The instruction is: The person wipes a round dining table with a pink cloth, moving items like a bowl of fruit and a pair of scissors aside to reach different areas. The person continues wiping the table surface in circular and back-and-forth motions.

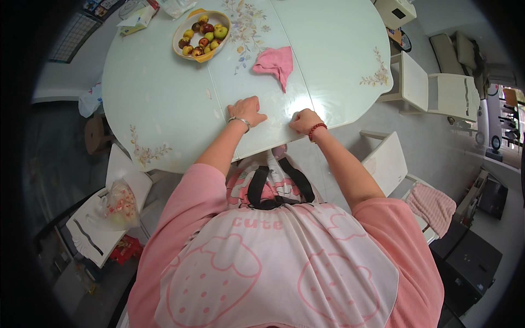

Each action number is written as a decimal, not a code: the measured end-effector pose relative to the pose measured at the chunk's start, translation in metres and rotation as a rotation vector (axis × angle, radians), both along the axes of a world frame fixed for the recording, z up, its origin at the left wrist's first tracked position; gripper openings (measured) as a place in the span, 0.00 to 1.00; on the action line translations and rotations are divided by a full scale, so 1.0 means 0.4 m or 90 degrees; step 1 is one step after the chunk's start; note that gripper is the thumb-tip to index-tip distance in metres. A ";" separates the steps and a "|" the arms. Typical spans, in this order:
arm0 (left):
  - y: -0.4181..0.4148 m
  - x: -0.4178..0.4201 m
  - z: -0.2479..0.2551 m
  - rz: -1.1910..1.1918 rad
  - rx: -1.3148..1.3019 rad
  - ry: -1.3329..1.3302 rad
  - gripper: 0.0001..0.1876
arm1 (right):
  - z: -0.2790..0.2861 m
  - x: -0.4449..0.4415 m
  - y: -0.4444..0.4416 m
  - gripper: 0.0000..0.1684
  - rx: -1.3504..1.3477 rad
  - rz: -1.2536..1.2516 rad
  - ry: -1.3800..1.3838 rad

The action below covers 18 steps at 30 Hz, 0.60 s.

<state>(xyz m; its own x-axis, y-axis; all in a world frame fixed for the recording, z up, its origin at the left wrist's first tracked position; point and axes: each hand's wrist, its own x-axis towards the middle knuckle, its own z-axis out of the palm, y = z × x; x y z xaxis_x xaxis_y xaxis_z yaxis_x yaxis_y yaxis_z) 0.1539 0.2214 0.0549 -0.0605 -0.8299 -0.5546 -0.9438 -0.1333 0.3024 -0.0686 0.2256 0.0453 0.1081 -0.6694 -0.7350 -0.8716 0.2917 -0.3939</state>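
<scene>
My left hand point(247, 112) rests on the pale floral table point(172, 102), its fingers partly curled and the thumb out to the right. No object shows in it. My right hand point(305, 121) is curled near the table's front edge; whether its fingers hold anything is hidden. Beyond both hands lies a crumpled pink cloth point(275, 65), touched by neither. Farther back, to the left, stands a white and yellow two-handled dish point(177, 41) with several yellow, green and reddish fruits in it.
White chairs stand at the left point(123, 168) and right point(387, 164); one at left carries a plastic bag point(121, 205). A pink towel point(432, 207) hangs on a right-hand chair. A tissue pack point(137, 21) lies at the table's back left.
</scene>
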 end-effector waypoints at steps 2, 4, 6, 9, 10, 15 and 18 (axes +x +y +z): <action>-0.002 -0.007 0.003 -0.002 0.014 -0.005 0.19 | 0.011 0.057 0.015 0.13 -0.074 0.010 0.036; -0.009 -0.006 0.002 0.001 0.011 -0.002 0.19 | 0.023 0.113 0.015 0.14 -0.111 0.022 0.041; -0.005 0.002 -0.005 0.007 -0.005 0.008 0.20 | 0.044 0.135 0.004 0.14 -0.154 0.059 0.017; 0.002 0.010 0.004 0.036 0.016 0.029 0.17 | 0.066 0.143 -0.064 0.19 -0.273 0.038 -0.073; 0.007 0.012 0.005 0.035 0.002 0.037 0.17 | 0.078 0.134 -0.101 0.22 -0.402 0.053 -0.117; -0.003 0.008 -0.001 0.009 -0.053 0.075 0.15 | -0.014 0.193 -0.267 0.31 -0.695 0.108 -0.121; 0.004 0.043 -0.021 0.082 -0.032 0.188 0.13 | -0.070 0.235 -0.183 0.30 -0.655 0.227 -0.052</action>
